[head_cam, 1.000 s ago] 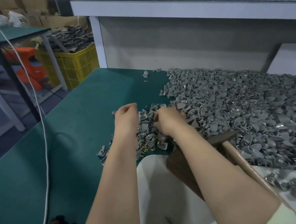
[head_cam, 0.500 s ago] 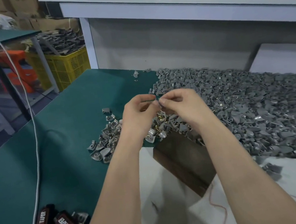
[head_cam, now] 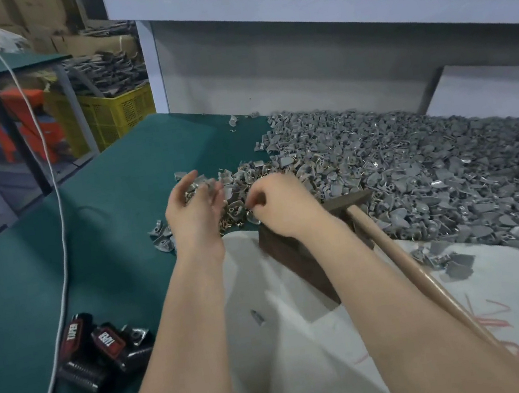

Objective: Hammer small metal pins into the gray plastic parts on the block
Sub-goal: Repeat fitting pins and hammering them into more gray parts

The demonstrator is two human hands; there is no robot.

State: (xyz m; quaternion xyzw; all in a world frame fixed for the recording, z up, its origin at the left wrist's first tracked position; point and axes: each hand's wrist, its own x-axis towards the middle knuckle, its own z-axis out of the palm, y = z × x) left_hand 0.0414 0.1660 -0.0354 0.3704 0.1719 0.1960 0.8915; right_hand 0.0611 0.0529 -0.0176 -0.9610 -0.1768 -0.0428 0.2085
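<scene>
Head view shows us both hands apart now, where half a second ago their fingertips met in the air above the dark brown wooden block. Our left hand is released, its fingers loosely spread. Our right hand has dropped to the block's far edge and is clenched. Its thumb and forefinger tips press together just over the scatter of small brass-coloured metal pins lying between the two hands. Whether a pin is pinched there we cannot tell, as it is too small and smeared. Gray plastic parts lie in a broad heap beyond and to the right of the right hand, with a few just past the left fingertips. A wooden-handled hammer lies just right of the right wrist, with neither hand on it. We judge that the hands are fetching the next pin and part, so no blow is due yet.
</scene>
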